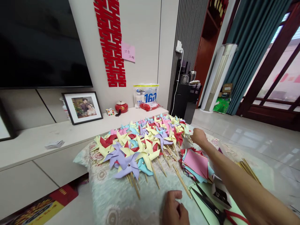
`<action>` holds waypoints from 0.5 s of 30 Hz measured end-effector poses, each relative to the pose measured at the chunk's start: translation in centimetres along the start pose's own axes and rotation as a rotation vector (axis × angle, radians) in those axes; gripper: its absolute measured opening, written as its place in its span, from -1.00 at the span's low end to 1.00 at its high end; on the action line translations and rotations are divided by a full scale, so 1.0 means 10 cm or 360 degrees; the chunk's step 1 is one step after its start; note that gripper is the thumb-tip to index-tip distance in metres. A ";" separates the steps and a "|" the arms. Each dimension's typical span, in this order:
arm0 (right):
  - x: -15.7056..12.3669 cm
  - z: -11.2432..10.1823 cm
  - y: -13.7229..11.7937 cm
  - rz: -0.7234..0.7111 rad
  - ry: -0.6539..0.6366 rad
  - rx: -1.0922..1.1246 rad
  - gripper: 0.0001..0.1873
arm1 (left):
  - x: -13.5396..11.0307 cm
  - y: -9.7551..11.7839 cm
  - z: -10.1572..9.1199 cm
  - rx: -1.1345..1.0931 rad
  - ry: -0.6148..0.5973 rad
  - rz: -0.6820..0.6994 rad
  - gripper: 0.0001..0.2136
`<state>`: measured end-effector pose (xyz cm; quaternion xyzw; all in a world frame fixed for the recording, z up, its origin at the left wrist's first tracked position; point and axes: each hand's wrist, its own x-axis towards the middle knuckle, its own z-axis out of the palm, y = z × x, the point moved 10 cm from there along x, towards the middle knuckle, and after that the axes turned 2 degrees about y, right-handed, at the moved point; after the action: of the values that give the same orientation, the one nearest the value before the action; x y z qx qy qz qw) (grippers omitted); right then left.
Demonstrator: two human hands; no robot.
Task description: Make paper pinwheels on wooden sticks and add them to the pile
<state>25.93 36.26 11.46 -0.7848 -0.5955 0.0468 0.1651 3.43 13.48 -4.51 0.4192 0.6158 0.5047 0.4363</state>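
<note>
My right hand (198, 137) reaches out to the far right edge of the pinwheel pile. Its fingers are closed at a pale pinwheel (187, 129); my hand partly hides the grip. Near the front edge of the table, my left hand (175, 208) rests on the cloth with fingers curled and nothing visible in them. Many paper pinwheels (128, 165) in purple, yellow, red, blue and pink lie overlapping, their sticks pointing toward me. Loose wooden sticks (181, 181) lie between the pile and a stack of coloured paper squares (196, 162).
Black scissors with red handles (212, 207) lie by a small open box (220, 194) of dark pieces, under my right forearm. More sticks (248, 170) lie at the right. Behind the floral tablecloth (103, 190) stands a white cabinet (77, 134) with a framed photo (82, 107) and a red pot (121, 107).
</note>
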 end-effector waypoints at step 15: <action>-2.00 -0.74 0.17 -0.0414 0.0492 0.0543 -0.77 | -0.11 0.19 -0.17 -0.0128 -0.0043 -0.0024 -0.82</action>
<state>23.73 15.32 15.45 -0.6602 -0.6426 0.0044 0.3889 2.20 12.27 -2.31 0.4034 0.5923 0.5200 0.4648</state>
